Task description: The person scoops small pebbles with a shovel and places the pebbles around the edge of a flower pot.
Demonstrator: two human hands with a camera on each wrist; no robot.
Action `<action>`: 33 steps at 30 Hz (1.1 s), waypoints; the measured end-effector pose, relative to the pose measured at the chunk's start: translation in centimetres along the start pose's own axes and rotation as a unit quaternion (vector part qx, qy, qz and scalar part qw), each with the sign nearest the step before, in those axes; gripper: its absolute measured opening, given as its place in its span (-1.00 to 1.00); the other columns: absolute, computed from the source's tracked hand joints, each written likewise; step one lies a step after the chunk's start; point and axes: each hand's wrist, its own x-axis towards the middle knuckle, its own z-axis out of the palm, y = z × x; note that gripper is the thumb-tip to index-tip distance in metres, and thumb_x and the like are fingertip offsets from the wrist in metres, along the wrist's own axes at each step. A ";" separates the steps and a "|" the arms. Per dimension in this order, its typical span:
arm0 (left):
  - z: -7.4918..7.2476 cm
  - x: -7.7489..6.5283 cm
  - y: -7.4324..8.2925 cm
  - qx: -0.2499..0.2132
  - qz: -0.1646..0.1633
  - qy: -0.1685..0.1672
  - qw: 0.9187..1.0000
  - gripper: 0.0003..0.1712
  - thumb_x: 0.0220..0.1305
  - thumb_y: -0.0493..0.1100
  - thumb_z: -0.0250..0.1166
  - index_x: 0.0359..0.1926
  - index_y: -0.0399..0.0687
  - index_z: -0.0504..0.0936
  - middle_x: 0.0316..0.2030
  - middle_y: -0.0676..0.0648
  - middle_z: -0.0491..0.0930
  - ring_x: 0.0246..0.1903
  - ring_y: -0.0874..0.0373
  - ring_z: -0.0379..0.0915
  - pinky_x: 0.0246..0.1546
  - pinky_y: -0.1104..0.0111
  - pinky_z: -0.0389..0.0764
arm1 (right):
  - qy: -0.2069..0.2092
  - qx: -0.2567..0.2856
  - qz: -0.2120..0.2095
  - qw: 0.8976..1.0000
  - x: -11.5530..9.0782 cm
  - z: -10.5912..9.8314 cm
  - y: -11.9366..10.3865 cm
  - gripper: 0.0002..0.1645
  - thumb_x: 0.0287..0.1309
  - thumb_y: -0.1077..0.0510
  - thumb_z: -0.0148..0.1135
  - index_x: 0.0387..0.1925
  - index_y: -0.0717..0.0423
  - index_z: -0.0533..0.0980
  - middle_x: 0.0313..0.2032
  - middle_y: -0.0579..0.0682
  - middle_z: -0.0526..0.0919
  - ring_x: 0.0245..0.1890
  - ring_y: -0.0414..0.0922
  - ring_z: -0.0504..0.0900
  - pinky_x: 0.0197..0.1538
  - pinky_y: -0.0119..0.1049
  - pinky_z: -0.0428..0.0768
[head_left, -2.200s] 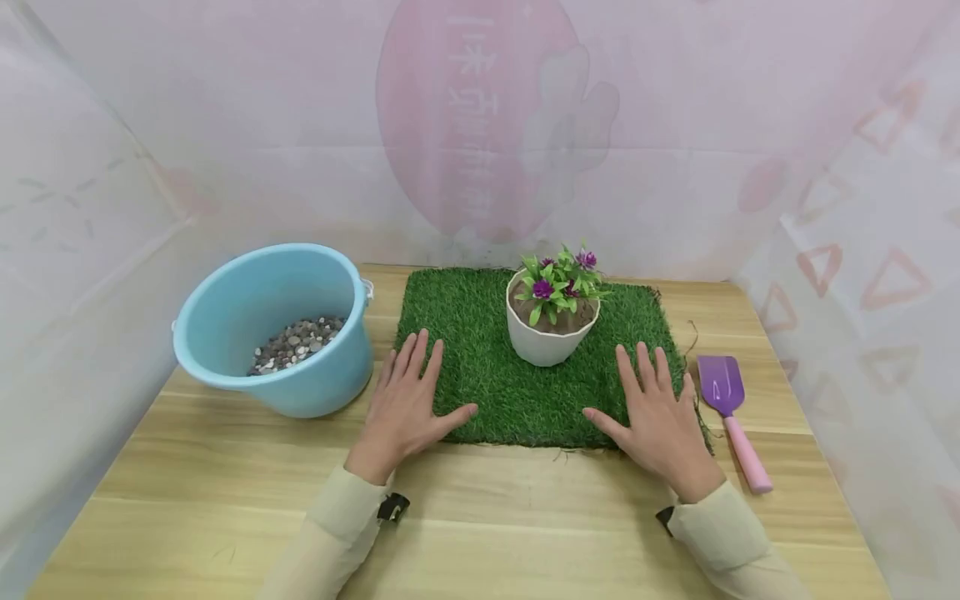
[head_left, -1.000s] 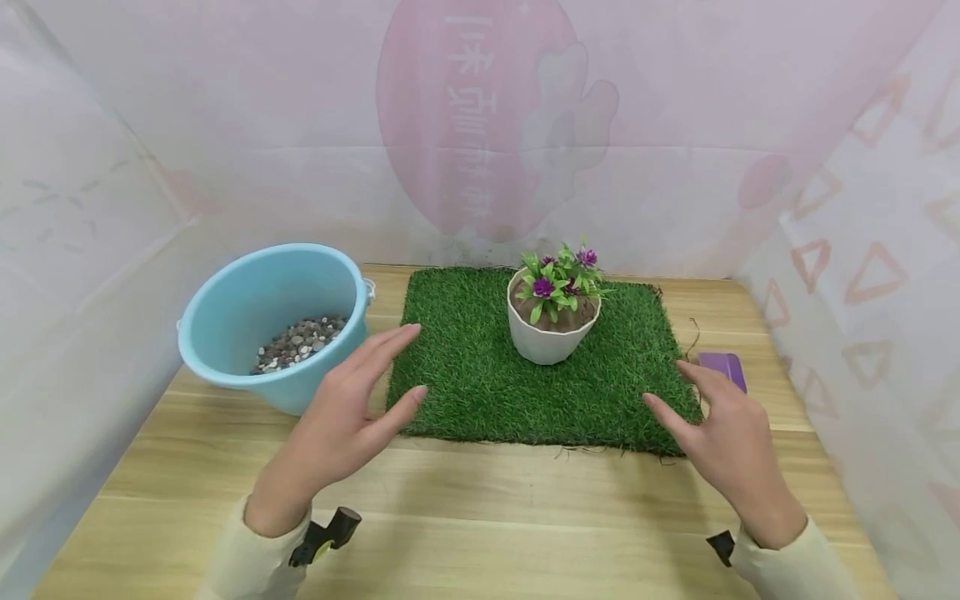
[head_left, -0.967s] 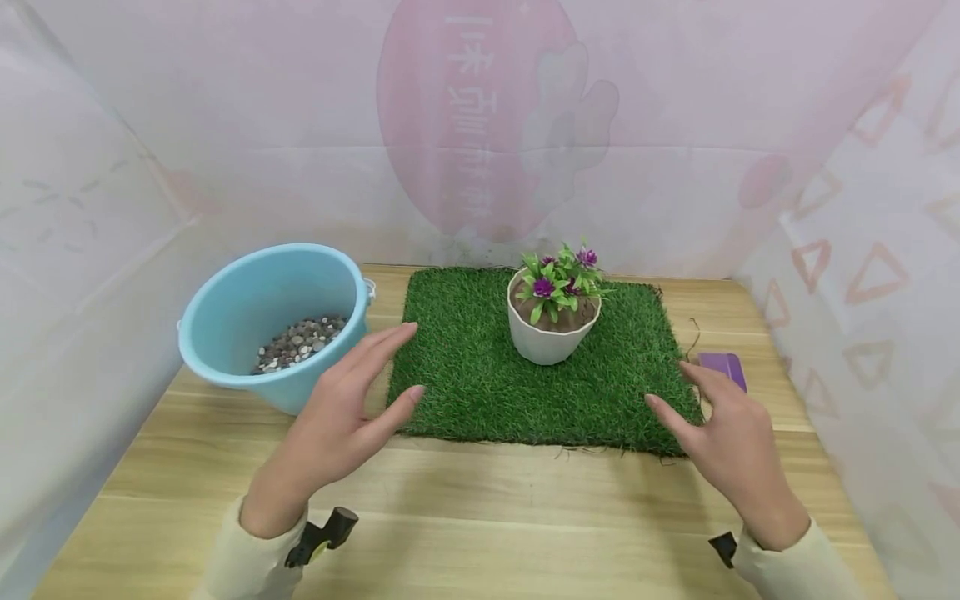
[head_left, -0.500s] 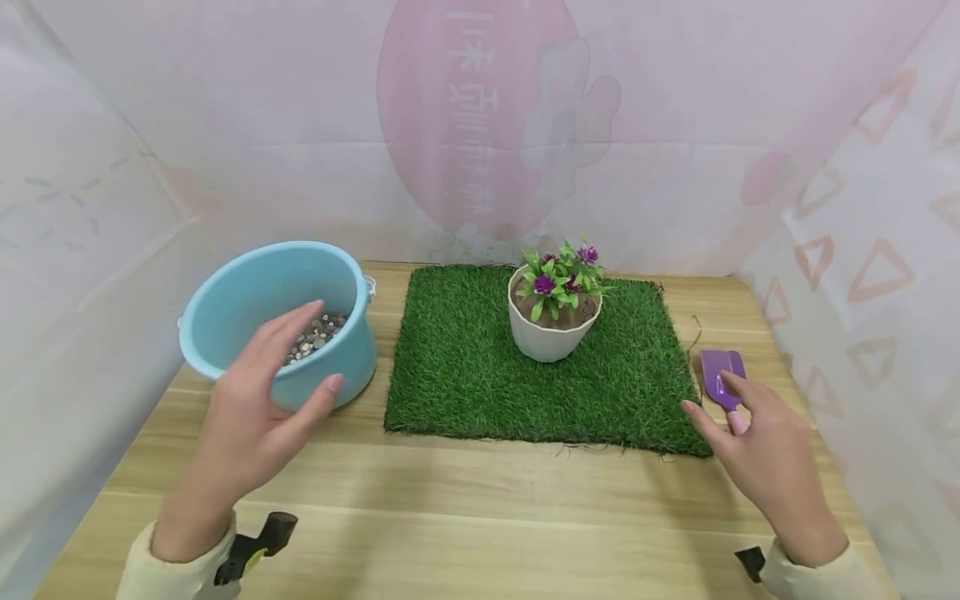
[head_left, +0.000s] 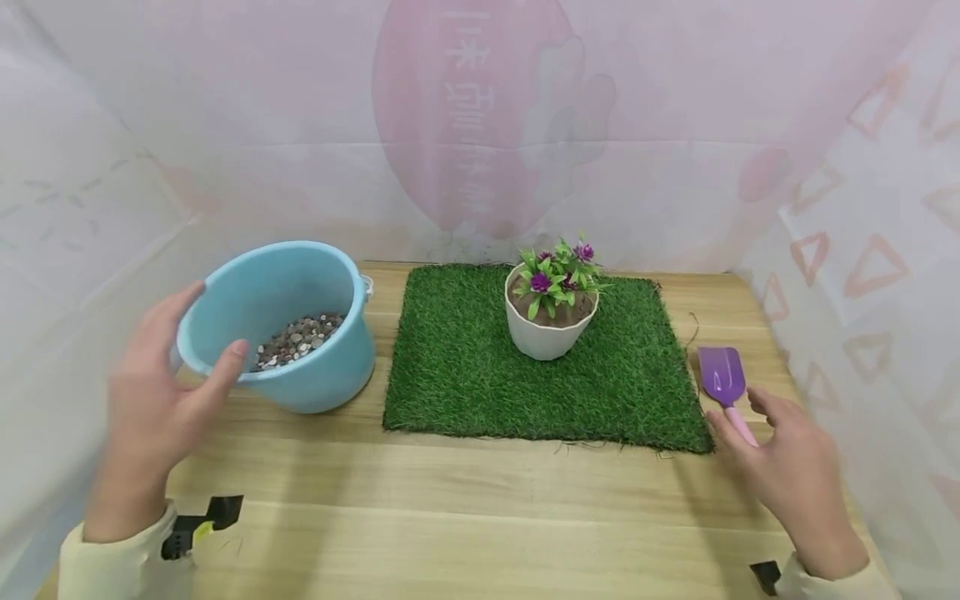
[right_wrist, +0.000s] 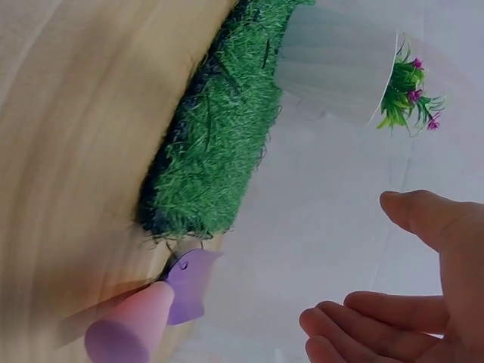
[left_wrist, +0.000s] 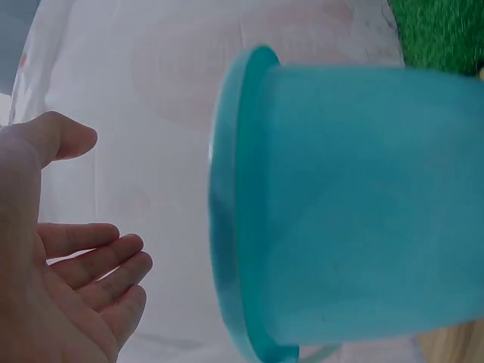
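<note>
A light blue bucket (head_left: 315,383) with grey and white pebbles (head_left: 300,340) inside stands at the left of the table. My left hand (head_left: 153,392) is at its left rim, thumb and fingers spread apart; in the left wrist view a gap shows between the fingers and the bucket wall (left_wrist: 363,204). On the right lies a small shovel (head_left: 722,375) with a purple blade and a pink handle (right_wrist: 132,325). My right hand (head_left: 795,467) hovers over the handle's lower end, thumb and fingers apart, holding nothing; it hides part of the handle in the head view.
A white pot (head_left: 546,337) with soil and a purple-flowered plant (head_left: 558,279) stands on a green turf mat (head_left: 465,375) in the middle of the wooden table (head_left: 480,517). Printed cloth walls (head_left: 300,192) close off the back and both sides.
Both hands have lifted off the turf mat and moved apart: the left leftward to the bucket's rim, the right rightward over the shovel's handle. Bucket, pot and shovel stay in place.
</note>
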 end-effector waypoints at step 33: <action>-1.4 3.4 -9.2 -0.016 -0.304 -0.133 0.943 -0.29 0.62 0.17 0.02 0.67 0.39 0.10 0.68 0.19 0.03 0.70 0.07 -0.15 0.77 0.08 -0.07 | -0.100 -0.062 0.047 0.992 -0.5 2.0 5.6 -0.16 0.33 -0.13 0.41 0.12 0.67 0.50 -0.01 0.65 0.62 -0.08 0.60 0.63 -0.11 0.47 0.65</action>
